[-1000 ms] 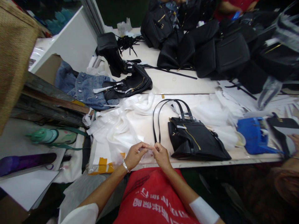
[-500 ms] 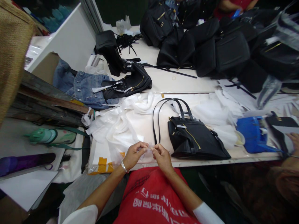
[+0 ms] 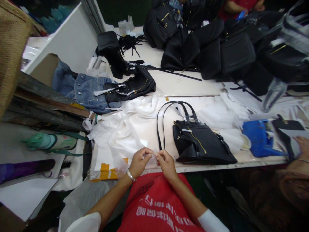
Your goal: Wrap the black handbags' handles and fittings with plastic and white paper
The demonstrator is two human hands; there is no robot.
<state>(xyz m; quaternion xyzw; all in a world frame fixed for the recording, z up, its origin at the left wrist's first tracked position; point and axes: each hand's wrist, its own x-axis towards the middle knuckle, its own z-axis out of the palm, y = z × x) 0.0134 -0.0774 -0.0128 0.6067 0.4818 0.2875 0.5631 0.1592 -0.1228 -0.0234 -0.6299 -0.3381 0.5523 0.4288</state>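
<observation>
My left hand (image 3: 139, 161) and my right hand (image 3: 166, 163) meet at the table's near edge, fingertips pinched together on a small clear or white scrap (image 3: 154, 154) too small to name. Just right of my right hand lies a black handbag (image 3: 199, 145) with gold zips, its two long handles (image 3: 164, 119) looping toward the far side. Crumpled white wrapping paper (image 3: 120, 129) is spread under and left of my hands.
A heap of black bags (image 3: 217, 48) fills the far right. Another black bag (image 3: 131, 86) and a denim jacket (image 3: 87, 91) lie at the far left. A blue object (image 3: 259, 138) sits right, near another person's hand (image 3: 301, 146). A green bottle (image 3: 51, 141) lies left.
My hands have stayed pinched together at the table edge, the fingers shifting slightly on the small scrap. The view has drifted a little; the bag has not moved.
</observation>
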